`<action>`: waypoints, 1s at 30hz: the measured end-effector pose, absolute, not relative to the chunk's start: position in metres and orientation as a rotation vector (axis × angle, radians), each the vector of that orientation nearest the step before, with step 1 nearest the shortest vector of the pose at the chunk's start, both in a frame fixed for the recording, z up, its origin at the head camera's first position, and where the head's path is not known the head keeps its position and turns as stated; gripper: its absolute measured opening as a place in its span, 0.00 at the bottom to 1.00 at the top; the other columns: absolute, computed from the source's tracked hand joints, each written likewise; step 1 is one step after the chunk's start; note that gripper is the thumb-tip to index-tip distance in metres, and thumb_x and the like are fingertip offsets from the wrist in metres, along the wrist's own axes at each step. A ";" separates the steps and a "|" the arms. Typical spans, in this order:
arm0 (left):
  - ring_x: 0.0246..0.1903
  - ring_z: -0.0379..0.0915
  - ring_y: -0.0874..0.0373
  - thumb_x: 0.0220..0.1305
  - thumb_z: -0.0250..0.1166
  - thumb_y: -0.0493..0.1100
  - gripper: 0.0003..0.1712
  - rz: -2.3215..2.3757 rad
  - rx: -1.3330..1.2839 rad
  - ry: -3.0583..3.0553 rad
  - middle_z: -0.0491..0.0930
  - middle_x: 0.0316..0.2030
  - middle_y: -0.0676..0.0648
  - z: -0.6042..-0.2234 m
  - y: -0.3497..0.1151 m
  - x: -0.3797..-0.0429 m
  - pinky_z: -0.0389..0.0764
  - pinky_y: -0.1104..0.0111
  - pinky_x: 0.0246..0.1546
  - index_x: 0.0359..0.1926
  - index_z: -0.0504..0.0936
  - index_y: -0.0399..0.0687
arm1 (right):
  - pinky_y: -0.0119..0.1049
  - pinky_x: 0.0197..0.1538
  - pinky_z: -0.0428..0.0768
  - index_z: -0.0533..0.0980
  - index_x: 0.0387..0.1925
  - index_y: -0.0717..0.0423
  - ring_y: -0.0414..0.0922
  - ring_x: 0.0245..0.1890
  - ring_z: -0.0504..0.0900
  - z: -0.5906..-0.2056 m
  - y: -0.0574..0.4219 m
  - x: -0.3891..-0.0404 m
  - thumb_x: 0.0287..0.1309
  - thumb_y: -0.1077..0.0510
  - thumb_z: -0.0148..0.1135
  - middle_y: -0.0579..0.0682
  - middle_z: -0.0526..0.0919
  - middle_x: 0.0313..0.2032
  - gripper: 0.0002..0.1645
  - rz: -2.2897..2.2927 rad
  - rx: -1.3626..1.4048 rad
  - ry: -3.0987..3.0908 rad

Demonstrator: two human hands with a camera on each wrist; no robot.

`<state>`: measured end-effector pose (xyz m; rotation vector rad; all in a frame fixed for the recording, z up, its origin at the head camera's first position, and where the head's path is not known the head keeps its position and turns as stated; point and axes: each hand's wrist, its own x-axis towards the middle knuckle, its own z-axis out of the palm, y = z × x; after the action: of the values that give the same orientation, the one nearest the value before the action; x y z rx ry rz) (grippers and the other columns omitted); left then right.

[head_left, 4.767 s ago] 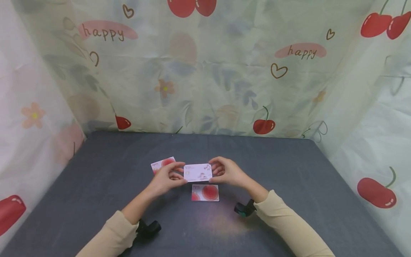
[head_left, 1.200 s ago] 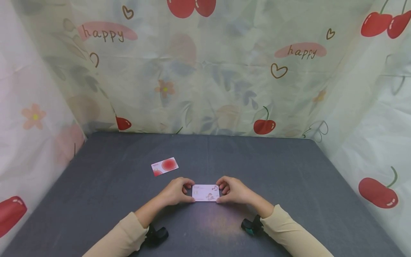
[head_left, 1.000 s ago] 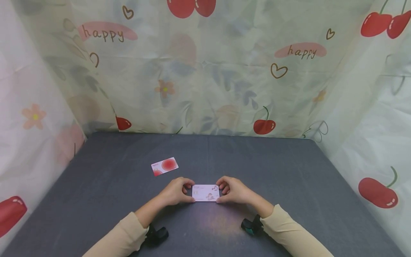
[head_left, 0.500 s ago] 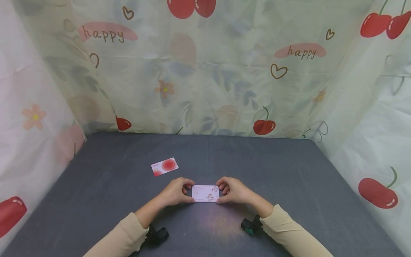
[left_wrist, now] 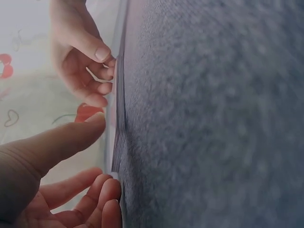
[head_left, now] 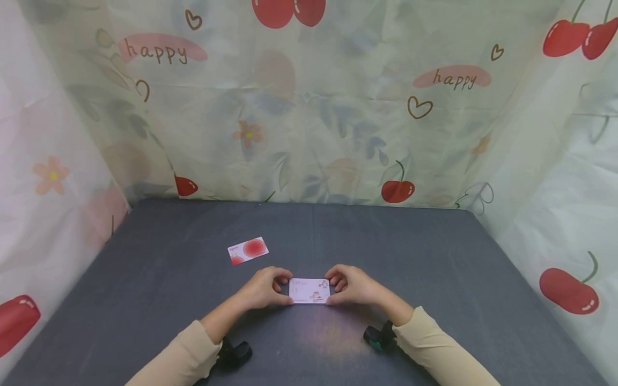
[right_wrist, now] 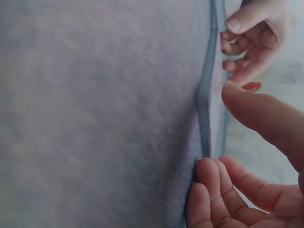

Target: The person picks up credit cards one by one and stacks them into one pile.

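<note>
A neat stack of cards [head_left: 309, 291] lies flat on the dark table, its top card pale pink with "VIP" lettering and small blossoms. My left hand [head_left: 263, 289] holds the stack's left end, thumb at the near corner and forefinger at the far one. At the right end my right hand [head_left: 354, 288] grips it in the same way. The layered edges of the stack [left_wrist: 119, 109] show in the left wrist view. In the right wrist view, the fingertips [right_wrist: 207, 173] sit right at the end of the stack [right_wrist: 204, 102].
A single white card with red circles [head_left: 248, 250] lies tilted on the dark tabletop [head_left: 386, 241], beyond the left hand. A cloth printed with cherries [head_left: 309, 123] hangs behind the table and along both sides. Black wrist cameras [head_left: 235, 354] sit under the sleeves.
Both hands have come nearer the person with the VIP card, which now tops the stack where a red-circled card showed 4.8 seconds ago. Over the last second they have stayed almost still.
</note>
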<state>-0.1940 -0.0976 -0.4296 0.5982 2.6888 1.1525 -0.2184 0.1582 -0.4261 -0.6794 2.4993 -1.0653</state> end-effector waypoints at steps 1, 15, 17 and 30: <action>0.29 0.71 0.60 0.43 0.75 0.41 0.29 1.162 0.593 2.682 0.78 0.37 0.44 -0.430 -0.099 -0.194 0.72 0.76 0.30 0.48 0.79 0.35 | 0.27 0.38 0.76 0.73 0.46 0.64 0.40 0.34 0.76 -0.425 0.159 -0.219 0.41 0.58 0.73 0.53 0.77 0.37 0.28 -1.073 -0.677 2.493; 0.31 0.74 0.59 0.47 0.73 0.41 0.28 1.353 0.516 2.612 0.79 0.39 0.39 -0.424 -0.125 -0.198 0.75 0.74 0.29 0.50 0.78 0.36 | 0.30 0.39 0.77 0.74 0.47 0.63 0.40 0.36 0.79 -0.409 0.149 -0.232 0.54 0.55 0.65 0.54 0.79 0.38 0.22 -1.092 -0.763 2.523; 0.31 0.75 0.59 0.47 0.72 0.40 0.28 1.378 0.509 2.609 0.79 0.39 0.38 -0.423 -0.130 -0.199 0.76 0.73 0.29 0.50 0.77 0.34 | 0.30 0.40 0.77 0.74 0.47 0.63 0.40 0.36 0.79 -0.408 0.145 -0.236 0.55 0.54 0.64 0.54 0.79 0.38 0.22 -1.085 -0.774 2.522; 0.29 0.73 0.59 0.49 0.71 0.39 0.27 1.468 0.360 2.637 0.79 0.39 0.34 -0.419 -0.158 -0.208 0.74 0.72 0.28 0.50 0.76 0.31 | 0.34 0.44 0.78 0.74 0.49 0.61 0.43 0.40 0.80 -0.400 0.111 -0.258 0.56 0.54 0.63 0.53 0.79 0.40 0.21 -1.060 -0.777 2.492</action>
<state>-0.2076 -0.1579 -0.4186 0.3604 2.6371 1.4681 -0.2585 0.1105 -0.3998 -0.7774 2.4923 -1.0605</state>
